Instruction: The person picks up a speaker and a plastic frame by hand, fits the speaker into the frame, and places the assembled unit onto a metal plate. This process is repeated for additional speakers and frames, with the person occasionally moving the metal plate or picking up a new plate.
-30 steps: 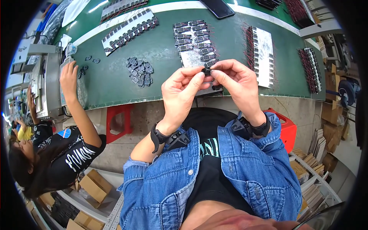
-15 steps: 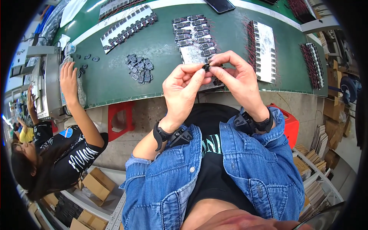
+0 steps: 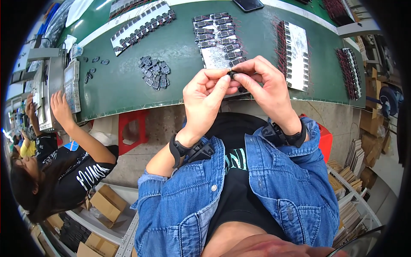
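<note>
While hands (image 3: 202,96) (image 3: 270,92) pinch black part (image 3: 231,74), red stool (image 3: 123,130) stands near green table (image 3: 115,88).

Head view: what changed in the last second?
The co-worker's hand moved toward the picture's left and lower edge, baring more of the grey panel. No visible grasp or release by the wearer: left hand and right hand still pinch the black part. The pile stayed put.
</note>
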The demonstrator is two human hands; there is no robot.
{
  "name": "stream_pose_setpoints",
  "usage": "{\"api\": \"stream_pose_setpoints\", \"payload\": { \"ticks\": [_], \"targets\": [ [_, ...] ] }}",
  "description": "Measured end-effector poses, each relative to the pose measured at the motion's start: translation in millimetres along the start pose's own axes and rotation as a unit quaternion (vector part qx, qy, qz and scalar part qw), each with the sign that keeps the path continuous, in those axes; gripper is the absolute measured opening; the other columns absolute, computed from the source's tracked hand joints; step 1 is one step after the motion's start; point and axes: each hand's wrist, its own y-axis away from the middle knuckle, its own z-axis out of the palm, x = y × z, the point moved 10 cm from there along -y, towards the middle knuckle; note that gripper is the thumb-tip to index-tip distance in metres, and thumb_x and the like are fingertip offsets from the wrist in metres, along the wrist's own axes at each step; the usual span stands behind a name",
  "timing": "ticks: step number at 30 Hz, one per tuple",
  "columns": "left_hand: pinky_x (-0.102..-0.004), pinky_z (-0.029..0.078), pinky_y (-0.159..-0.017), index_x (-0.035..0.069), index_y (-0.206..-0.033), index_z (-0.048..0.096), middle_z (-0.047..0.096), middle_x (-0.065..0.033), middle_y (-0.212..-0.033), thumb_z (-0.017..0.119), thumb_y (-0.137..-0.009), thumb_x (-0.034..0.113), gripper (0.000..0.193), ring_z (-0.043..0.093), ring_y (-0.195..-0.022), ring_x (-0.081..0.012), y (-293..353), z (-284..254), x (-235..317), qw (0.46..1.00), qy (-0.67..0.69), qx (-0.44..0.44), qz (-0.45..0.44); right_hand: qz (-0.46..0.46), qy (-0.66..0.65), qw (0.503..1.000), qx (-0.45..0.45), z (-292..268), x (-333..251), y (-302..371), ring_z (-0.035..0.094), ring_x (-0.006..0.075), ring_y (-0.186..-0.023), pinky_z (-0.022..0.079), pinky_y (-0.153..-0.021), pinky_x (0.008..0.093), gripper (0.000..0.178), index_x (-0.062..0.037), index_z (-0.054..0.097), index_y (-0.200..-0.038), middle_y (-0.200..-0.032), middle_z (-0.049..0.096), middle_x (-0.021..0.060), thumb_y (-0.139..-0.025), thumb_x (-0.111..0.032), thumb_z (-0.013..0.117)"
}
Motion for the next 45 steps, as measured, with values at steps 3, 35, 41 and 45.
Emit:
{"api": "stream_pose_setpoints", "payload": {
  "ticks": [3, 35, 41, 45],
  "targets": [
    [-0.0278, 0.061, -0.081, -0.007, -0.117, 0.06, 0.07, -0.014, -0.102, 0.058, -0.098, 0.0, 0.02, 0.071, -0.089, -0.0172, 0, -3, -1, 0.999, 0.012, -0.015, -0.038, 0.054, -0.059, 0.997, -0.005, 2, 5, 2, 0.067, 0.0158, -0.092, 0.057, -0.08, 0.0277, 0.018, 0.0015, 0.067, -0.108, -0.102, 0.065, 0.0074, -0.089, 0.002, 0.067],
    [-0.0279, 0.061, -0.081, -0.005, -0.116, 0.064, 0.07, -0.0124, -0.105, 0.058, -0.098, 0.002, 0.019, 0.071, -0.09, -0.0154, 5, -10, -16, 0.999, 0.029, -0.004, -0.023, -0.232, 0.278, 0.924, 0.122, 13, -38, 35, 0.071, 0.0248, -0.089, 0.059, -0.077, 0.0312, 0.028, -0.0028, 0.073, -0.102, -0.102, 0.072, 0.0109, -0.075, 0.003, 0.077],
    [-0.0276, 0.061, -0.081, -0.005, -0.111, 0.064, 0.07, -0.012, -0.105, 0.061, -0.096, 0.0, 0.015, 0.07, -0.088, -0.0148, 4, -11, -5, 0.999, 0.034, -0.005, 0.008, -0.248, 0.259, 0.926, 0.118, 15, -40, 34, 0.071, 0.0219, -0.092, 0.058, -0.081, 0.0295, 0.029, -0.0034, 0.072, -0.107, -0.103, 0.071, 0.0095, -0.079, 0.004, 0.075],
    [-0.0272, 0.06, -0.081, -0.005, -0.108, 0.062, 0.07, -0.0118, -0.104, 0.063, -0.095, 0.0, 0.013, 0.07, -0.088, -0.0148, 0, -14, 1, 0.999, 0.035, -0.008, 0.007, -0.042, -0.059, 0.995, 0.075, 4, -4, 13, 0.069, 0.016, -0.091, 0.056, -0.083, 0.0275, 0.027, -0.0018, 0.068, -0.113, -0.103, 0.07, 0.0069, -0.087, 0.003, 0.071]
  ]
}}
